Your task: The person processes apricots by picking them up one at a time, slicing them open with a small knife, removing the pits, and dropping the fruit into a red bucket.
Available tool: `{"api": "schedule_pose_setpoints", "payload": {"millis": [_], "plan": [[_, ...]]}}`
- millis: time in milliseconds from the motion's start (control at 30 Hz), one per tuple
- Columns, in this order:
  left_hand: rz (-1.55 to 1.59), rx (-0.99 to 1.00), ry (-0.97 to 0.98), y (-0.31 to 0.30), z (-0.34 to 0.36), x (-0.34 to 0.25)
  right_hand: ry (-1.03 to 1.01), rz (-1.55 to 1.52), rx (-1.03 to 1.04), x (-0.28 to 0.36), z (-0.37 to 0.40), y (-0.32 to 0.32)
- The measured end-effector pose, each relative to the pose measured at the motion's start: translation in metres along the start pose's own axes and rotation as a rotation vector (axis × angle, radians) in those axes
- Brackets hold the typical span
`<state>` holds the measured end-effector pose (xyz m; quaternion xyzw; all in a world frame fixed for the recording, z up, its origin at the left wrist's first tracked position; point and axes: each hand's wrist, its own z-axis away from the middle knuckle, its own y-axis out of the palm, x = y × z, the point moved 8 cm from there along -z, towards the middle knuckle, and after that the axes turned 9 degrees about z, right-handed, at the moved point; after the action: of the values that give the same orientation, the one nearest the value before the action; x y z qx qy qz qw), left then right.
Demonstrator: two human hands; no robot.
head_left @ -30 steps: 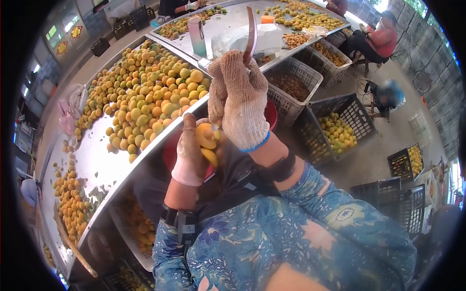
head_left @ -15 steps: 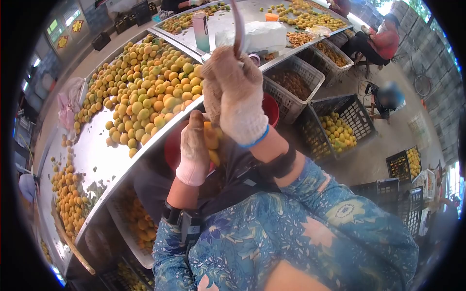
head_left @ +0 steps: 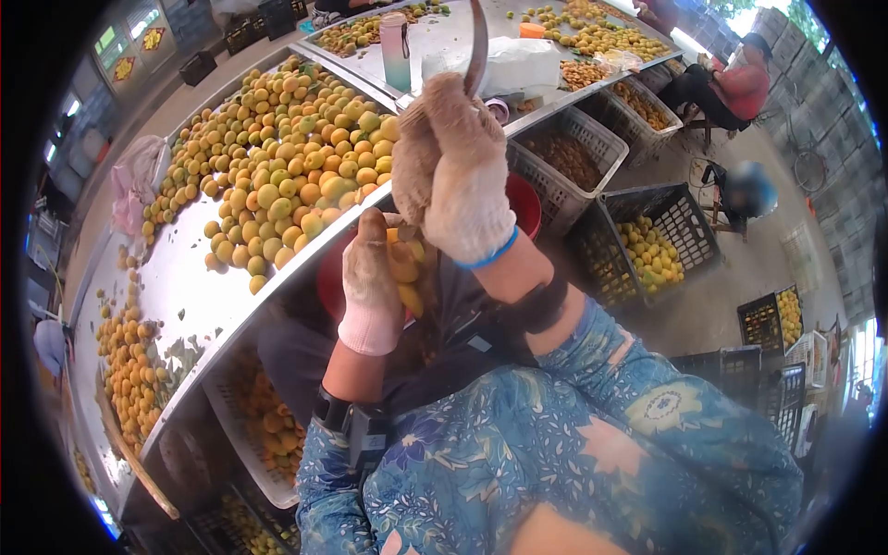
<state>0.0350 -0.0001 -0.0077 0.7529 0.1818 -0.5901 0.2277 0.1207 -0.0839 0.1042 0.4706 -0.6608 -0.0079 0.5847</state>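
My right hand (head_left: 455, 171), in a soiled white glove, is closed around a curved knife (head_left: 479, 51) with its blade pointing up. The handle is hidden in the fist. Lower and to the left, my left hand (head_left: 370, 291), also gloved, has its fingers closed on cut apricot (head_left: 404, 264), whose yellow-orange flesh shows beside the fingers. The two hands are close together over my lap. Behind them is a red tub (head_left: 524, 203), mostly covered by the hands. A large pile of whole apricots (head_left: 287, 176) lies on the metal table (head_left: 185, 264) at the left.
A pink-and-green bottle (head_left: 395, 55) and a white plastic bag (head_left: 509, 65) stand on the far table. At the right are a crate (head_left: 592, 129) of brown pieces and a black crate (head_left: 689, 217) of apricots. A seated person (head_left: 740, 88) works farther back.
The whole view has shifted slightly to the right. The knife blade has swung a little to the right as my right hand turned. My left hand keeps its hold on the apricot.
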Motion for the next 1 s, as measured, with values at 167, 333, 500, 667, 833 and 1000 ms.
{"api": "schedule_pose_setpoints", "payload": {"millis": [167,333,500,667,833,1000], "plan": [[0.472,-0.012,-0.272,0.006,0.009,0.014,0.164,-0.115,-0.011,-0.026,-0.009,-0.014],[0.530,0.035,-0.260,0.011,0.012,-0.004,0.277,-0.222,0.005,-0.033,-0.011,-0.015],[0.751,0.076,-0.433,0.026,0.025,-0.012,0.379,-0.340,0.022,-0.050,-0.010,-0.017],[0.859,0.055,-0.542,0.031,0.028,-0.011,0.494,-0.492,0.104,-0.063,-0.009,-0.004],[0.772,-0.252,-0.593,0.000,0.015,0.012,0.417,-0.464,0.005,-0.067,-0.020,-0.014],[0.611,-0.292,-0.451,-0.036,0.002,-0.001,0.365,-0.034,-0.002,-0.049,-0.007,-0.012]]}}
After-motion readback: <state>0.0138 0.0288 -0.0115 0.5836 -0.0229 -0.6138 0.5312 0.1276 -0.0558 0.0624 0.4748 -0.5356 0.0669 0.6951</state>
